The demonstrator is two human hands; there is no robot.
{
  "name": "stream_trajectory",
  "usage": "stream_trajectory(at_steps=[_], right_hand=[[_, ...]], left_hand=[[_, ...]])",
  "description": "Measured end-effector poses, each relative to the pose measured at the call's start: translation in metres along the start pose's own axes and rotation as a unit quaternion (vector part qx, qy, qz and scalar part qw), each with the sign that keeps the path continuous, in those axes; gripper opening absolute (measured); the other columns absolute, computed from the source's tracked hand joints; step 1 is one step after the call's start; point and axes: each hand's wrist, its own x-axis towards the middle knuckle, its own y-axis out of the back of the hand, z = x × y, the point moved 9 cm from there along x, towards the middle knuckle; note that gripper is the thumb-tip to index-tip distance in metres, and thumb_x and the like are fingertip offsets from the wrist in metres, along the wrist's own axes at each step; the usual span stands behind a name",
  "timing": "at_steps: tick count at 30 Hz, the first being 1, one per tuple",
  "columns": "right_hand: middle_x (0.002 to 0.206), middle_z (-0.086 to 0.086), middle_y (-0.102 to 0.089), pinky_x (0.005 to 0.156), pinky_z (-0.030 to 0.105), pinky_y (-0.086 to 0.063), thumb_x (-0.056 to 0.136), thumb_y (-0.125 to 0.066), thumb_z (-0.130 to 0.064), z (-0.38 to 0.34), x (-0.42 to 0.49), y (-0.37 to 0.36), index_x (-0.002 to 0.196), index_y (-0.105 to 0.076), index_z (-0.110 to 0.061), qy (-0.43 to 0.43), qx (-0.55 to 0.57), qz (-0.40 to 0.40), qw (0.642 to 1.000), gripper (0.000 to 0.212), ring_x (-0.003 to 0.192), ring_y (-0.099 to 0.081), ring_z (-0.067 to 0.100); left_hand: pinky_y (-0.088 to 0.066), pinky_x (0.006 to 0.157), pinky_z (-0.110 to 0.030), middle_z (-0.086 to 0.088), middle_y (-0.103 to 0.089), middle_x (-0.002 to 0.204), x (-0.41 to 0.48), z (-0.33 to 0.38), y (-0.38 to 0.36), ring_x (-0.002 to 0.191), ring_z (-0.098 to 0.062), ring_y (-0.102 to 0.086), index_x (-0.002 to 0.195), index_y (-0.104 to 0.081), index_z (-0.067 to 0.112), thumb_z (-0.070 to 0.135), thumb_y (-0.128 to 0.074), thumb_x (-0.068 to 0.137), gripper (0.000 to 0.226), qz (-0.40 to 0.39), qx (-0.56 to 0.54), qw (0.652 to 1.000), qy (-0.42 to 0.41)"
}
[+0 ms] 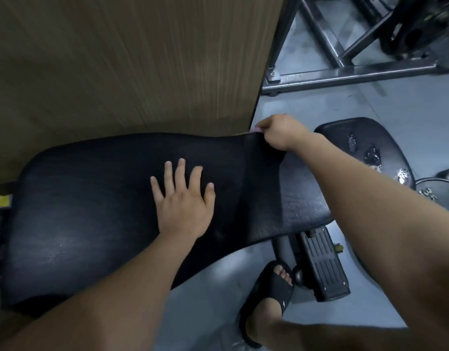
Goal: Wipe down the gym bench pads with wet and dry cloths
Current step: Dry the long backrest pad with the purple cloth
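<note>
Left hand [184, 206] flat on bench pad [79, 211], grey floor [370, 110], wood panel [117, 59]

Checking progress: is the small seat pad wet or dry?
Wet: glossy water patches sit on the seat pad.

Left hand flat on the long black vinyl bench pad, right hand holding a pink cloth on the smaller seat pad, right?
No: the head view shows the right hand holding the pink cloth at the far edge of the same long black vinyl bench pad, not on the smaller seat pad.
</note>
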Motion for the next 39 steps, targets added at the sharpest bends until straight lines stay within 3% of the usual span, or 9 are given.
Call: stream_trajectory(at_steps=[7, 13, 18, 21, 24, 26, 32, 36, 39], right_hand=[[0.137, 0.016, -0.061, 0.097, 0.034, -0.047, 0.101, -0.039, -0.013, -0.057, 0.024, -0.015, 0.128, -0.066, -0.006, -0.035, -0.023, -0.112, 0.993, 0.039, 0.123, -0.058, 0.035], [0.132, 0.012, -0.063, 0.097, 0.035, -0.049, 0.101, -0.045, -0.011, -0.150, 0.049, -0.050, 0.131, -0.064, -0.009, 0.042, 0.047, -0.165, 0.984, 0.036, 0.121, -0.060, 0.030], [0.110, 0.000, -0.070, 0.077, 0.028, -0.051, 0.104, -0.046, -0.019, -0.117, 0.033, -0.027, 0.123, -0.071, -0.018, 0.068, 0.011, -0.205, 0.976, 0.031, 0.093, -0.065, 0.016], [0.119, 0.011, -0.070, 0.087, 0.031, -0.051, 0.104, -0.047, -0.022, -0.099, 0.037, -0.022, 0.124, -0.070, -0.011, 0.038, -0.013, -0.203, 0.978, 0.032, 0.101, -0.065, 0.024], [0.104, 0.004, -0.074, 0.087, 0.037, -0.054, 0.102, -0.050, -0.023, -0.126, 0.042, -0.030, 0.119, -0.074, -0.020, 0.066, 0.045, -0.188, 0.979, 0.030, 0.087, -0.064, 0.018], [0.100, -0.006, -0.073, 0.082, 0.029, -0.053, 0.105, -0.048, -0.029, -0.152, 0.045, -0.037, 0.123, -0.073, -0.024, 0.099, 0.107, -0.188, 0.971, 0.031, 0.080, -0.062, 0.005], [0.149, -0.012, -0.053, 0.094, 0.017, -0.032, 0.106, -0.048, -0.037, -0.225, 0.057, -0.049, 0.143, -0.057, -0.032, 0.167, 0.177, -0.210, 0.947, 0.038, 0.108, -0.048, -0.003], [0.145, -0.007, -0.058, 0.104, 0.025, -0.042, 0.107, -0.045, -0.029, -0.238, 0.069, -0.058, 0.142, -0.059, -0.030, 0.174, 0.124, -0.256, 0.943, 0.037, 0.121, -0.056, 0.011], [0.133, 0.006, -0.063, 0.100, 0.035, -0.046, 0.103, -0.048, -0.025, -0.211, 0.076, -0.060, 0.129, -0.066, -0.015, 0.115, 0.086, -0.238, 0.961, 0.033, 0.108, -0.058, 0.022]], left_hand=[[-0.009, 0.123, -0.059, -0.003, -0.026, 0.164, 0.001, -0.005, 0.000, 0.156, -0.027, -0.007, 0.146, -0.037, 0.034, 0.054, -0.029, 0.099, 0.051, 0.039, 0.000, 0.999, 0.010], [-0.011, 0.122, -0.059, -0.002, -0.028, 0.163, 0.002, -0.006, 0.000, 0.155, -0.027, -0.010, 0.145, -0.041, 0.033, 0.050, -0.037, 0.095, 0.053, 0.036, 0.020, 0.999, 0.015], [-0.011, 0.122, -0.059, -0.003, -0.030, 0.162, 0.002, -0.005, 0.000, 0.155, -0.027, -0.011, 0.145, -0.043, 0.033, 0.049, -0.036, 0.094, 0.054, 0.041, 0.016, 0.999, 0.015], [-0.010, 0.122, -0.059, -0.004, -0.031, 0.162, 0.004, -0.006, -0.001, 0.155, -0.027, -0.011, 0.145, -0.045, 0.033, 0.049, -0.036, 0.094, 0.055, 0.040, 0.009, 0.999, 0.016], [-0.009, 0.122, -0.058, -0.003, -0.030, 0.163, 0.004, -0.006, 0.001, 0.155, -0.027, -0.010, 0.145, -0.044, 0.034, 0.049, -0.038, 0.092, 0.055, 0.036, 0.011, 0.999, 0.018], [-0.009, 0.122, -0.058, -0.003, -0.030, 0.162, 0.004, -0.006, 0.002, 0.155, -0.027, -0.011, 0.145, -0.044, 0.033, 0.048, -0.039, 0.091, 0.056, 0.035, 0.015, 0.999, 0.019], [-0.008, 0.122, -0.059, -0.004, -0.026, 0.165, 0.006, -0.007, 0.000, 0.156, -0.027, -0.005, 0.149, -0.039, 0.034, 0.049, -0.036, 0.094, 0.058, 0.016, 0.008, 1.000, 0.018], [-0.007, 0.122, -0.059, -0.004, -0.025, 0.165, 0.006, -0.007, -0.001, 0.156, -0.027, -0.004, 0.150, -0.038, 0.033, 0.049, -0.035, 0.094, 0.057, 0.014, 0.008, 1.000, 0.016], [-0.008, 0.122, -0.059, -0.003, -0.026, 0.164, 0.005, -0.007, -0.002, 0.156, -0.026, -0.005, 0.149, -0.040, 0.033, 0.048, -0.037, 0.093, 0.058, 0.021, 0.004, 1.000, 0.016]])
